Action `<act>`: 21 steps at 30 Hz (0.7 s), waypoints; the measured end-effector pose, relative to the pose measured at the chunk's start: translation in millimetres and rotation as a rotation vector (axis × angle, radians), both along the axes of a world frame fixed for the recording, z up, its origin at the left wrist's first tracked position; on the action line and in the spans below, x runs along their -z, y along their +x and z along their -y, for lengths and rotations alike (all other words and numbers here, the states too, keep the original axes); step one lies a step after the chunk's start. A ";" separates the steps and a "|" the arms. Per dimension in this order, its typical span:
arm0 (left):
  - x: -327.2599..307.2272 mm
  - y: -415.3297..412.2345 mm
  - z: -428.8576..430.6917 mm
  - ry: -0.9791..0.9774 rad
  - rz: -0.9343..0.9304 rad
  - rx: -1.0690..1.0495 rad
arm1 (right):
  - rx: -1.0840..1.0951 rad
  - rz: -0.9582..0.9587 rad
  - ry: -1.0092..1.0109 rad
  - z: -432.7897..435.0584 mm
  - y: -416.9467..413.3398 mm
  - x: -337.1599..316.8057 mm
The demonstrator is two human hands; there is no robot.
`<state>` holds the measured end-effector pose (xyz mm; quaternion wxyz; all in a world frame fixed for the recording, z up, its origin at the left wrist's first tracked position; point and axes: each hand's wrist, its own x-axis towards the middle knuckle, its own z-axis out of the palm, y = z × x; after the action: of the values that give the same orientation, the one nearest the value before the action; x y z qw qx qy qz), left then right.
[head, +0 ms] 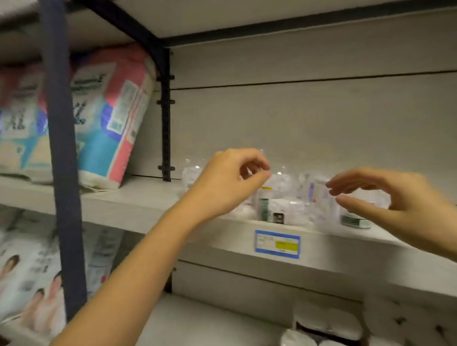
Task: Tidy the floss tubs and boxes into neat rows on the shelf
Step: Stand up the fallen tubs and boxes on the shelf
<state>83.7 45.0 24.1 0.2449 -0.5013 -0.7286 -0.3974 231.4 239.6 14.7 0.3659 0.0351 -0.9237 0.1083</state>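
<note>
Fingers (258,168) of the left hand (228,184) curl toward the thumb over a huddle of clear plastic floss tubs (285,194) and small green-labelled boxes (265,209), though blur hides whether they pinch a clear lid or nothing. The right hand (404,205) hangs spread in a wide C, empty, just beside the rightmost tub. The stock sits bunched near the front edge of the pale grey shelf (135,199), above a blue-bordered price label (277,243), so sorting looks barely begun, and the next move calls for closing on one tub and squaring it to that edge.
</note>
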 end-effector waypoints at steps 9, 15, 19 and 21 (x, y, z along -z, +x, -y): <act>15.6 -113.4 99.8 -0.049 0.109 -0.022 | 0.139 -0.003 -0.014 97.8 -81.8 -0.2; 20.6 -133.5 88.3 -0.246 0.230 0.104 | 0.245 0.161 0.029 113.9 -112.0 -9.0; 25.0 -136.1 77.5 -0.303 0.268 0.207 | 0.284 0.334 0.054 115.3 -127.4 -10.0; 25.1 -137.2 72.8 -0.341 0.290 0.252 | 0.319 0.450 0.043 119.0 -134.0 -12.5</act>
<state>-53.5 -27.8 -0.9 -0.0016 -0.5598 -0.7444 -0.3640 97.4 120.6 27.3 0.1632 -0.1279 -0.9777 0.0348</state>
